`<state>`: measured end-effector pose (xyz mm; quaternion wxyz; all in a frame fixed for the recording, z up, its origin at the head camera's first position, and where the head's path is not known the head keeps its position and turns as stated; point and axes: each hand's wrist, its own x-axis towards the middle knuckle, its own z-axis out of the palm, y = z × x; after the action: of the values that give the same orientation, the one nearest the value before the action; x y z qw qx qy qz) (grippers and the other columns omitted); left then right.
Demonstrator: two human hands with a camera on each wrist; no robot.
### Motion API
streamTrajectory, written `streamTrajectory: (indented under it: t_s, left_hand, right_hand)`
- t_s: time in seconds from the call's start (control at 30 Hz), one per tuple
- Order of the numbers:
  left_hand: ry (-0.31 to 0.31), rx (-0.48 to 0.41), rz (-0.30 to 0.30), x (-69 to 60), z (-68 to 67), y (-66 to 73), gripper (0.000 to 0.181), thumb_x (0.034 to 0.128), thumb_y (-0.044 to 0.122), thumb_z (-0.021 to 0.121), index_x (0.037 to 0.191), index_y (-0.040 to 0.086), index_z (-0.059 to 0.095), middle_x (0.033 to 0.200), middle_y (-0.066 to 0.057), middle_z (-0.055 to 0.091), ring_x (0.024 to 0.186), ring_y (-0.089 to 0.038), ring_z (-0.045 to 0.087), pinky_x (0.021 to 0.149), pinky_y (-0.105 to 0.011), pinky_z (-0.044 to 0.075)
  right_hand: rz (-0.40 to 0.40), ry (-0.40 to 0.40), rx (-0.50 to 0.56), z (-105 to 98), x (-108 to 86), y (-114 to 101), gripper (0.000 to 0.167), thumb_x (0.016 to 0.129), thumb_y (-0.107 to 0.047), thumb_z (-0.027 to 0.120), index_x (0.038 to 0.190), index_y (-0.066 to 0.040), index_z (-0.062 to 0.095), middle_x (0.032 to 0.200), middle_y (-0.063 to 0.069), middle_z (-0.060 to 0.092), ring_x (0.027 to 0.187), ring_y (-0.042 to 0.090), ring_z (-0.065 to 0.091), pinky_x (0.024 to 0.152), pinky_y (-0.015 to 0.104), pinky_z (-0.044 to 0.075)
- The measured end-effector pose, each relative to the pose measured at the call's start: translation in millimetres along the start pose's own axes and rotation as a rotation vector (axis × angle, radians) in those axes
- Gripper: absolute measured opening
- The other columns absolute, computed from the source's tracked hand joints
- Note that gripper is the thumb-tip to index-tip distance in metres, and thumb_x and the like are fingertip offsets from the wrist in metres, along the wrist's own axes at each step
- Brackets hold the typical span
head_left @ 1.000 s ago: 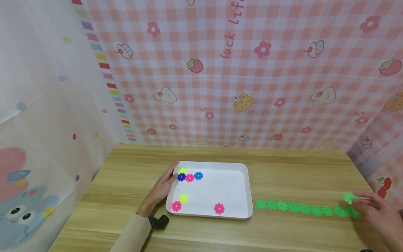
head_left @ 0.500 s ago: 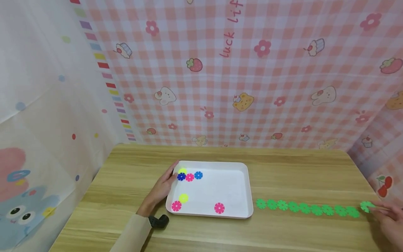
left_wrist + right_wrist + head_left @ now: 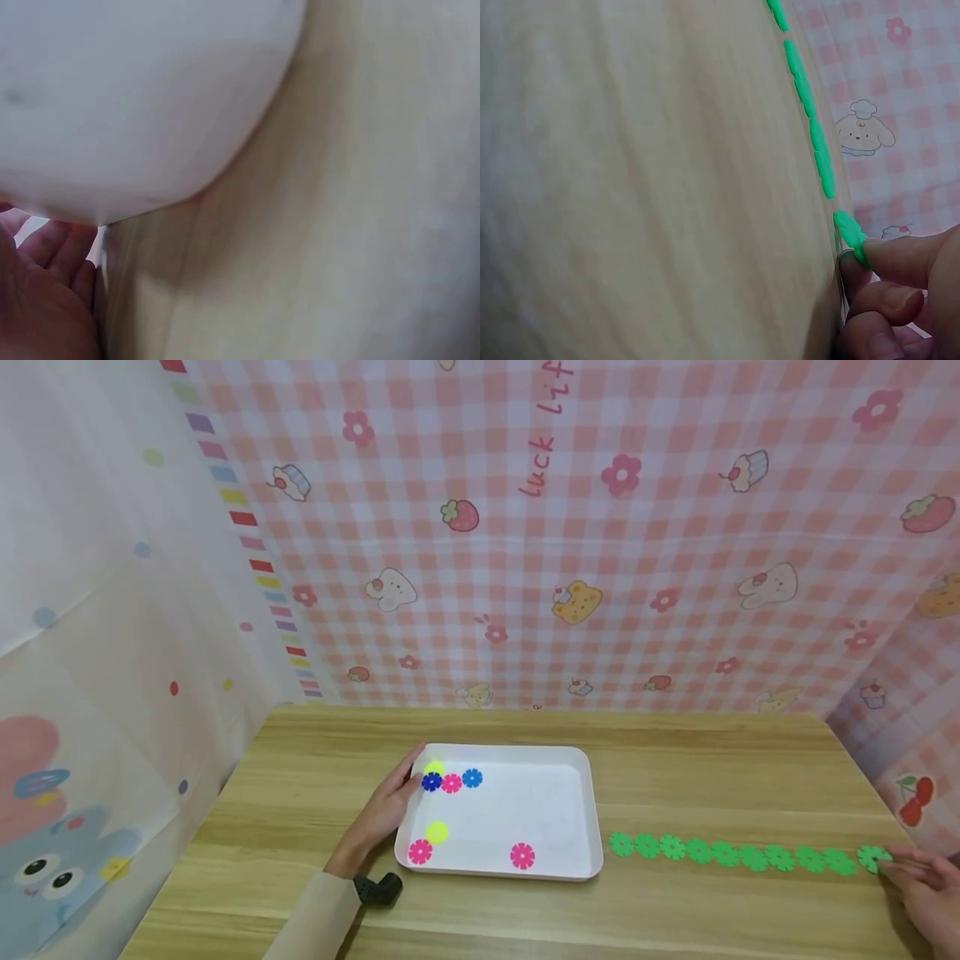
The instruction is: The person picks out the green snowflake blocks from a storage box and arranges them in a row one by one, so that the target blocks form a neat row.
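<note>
My left hand grips the left side of a white tray, its thumb at the rim; in the left wrist view the fingers lie against the tray's outer wall. At the table's right side my right hand pinches a green notched plastic disc between thumb and fingertips. That disc is just right of a row of several green discs and slightly apart from it. In the right wrist view the held disc tilts at the table edge.
Inside the tray lie a dark blue disc, a light blue disc, yellow discs and pink discs. Wood-grain table surrounds them. Printed cloth hangs behind.
My right hand has moved right and down with the green disc, from above the row's right end to beside it at table level. The left hand and tray have stayed put.
</note>
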<state>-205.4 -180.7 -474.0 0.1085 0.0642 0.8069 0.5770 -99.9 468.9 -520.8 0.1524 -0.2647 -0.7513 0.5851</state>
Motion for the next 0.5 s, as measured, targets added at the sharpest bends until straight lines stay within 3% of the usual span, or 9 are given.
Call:
streamTrajectory:
  t_s: [0.27,0.37,0.5]
  left_hand:
    - [-0.001,0.013,-0.001,-0.4,-0.2,1.5,0.052,0.1085,0.014,0.031,0.159,0.013,0.019,0.166,-0.008,0.012,0.153,-0.027,0.005,0.124,-0.047,0.005]
    - [0.011,0.016,0.021,6.4,0.6,-12.9,0.052,0.1087,0.015,0.032,0.160,0.017,0.020,0.167,-0.006,0.013,0.153,-0.025,0.006,0.124,-0.047,0.005]
    - [0.032,0.028,0.047,15.1,1.0,-33.7,0.051,0.1090,0.019,0.032,0.159,0.023,0.022,0.166,-0.002,0.015,0.153,-0.023,0.007,0.124,-0.047,0.005]
  right_hand:
    - [-0.051,0.030,-0.007,0.6,0.5,3.1,0.060,0.095,0.006,0.050,0.076,-0.050,0.058,0.059,-0.034,0.056,0.056,-0.016,0.048,0.047,0.011,0.033]
    - [-0.069,0.042,0.002,1.0,1.5,4.6,0.061,0.093,0.009,0.049,0.075,-0.049,0.058,0.058,-0.033,0.056,0.055,-0.014,0.047,0.047,0.012,0.031]
    - [-0.029,0.071,-0.013,2.8,3.1,4.1,0.062,0.093,0.009,0.050,0.073,-0.049,0.056,0.057,-0.032,0.054,0.054,-0.012,0.045,0.046,0.012,0.031]
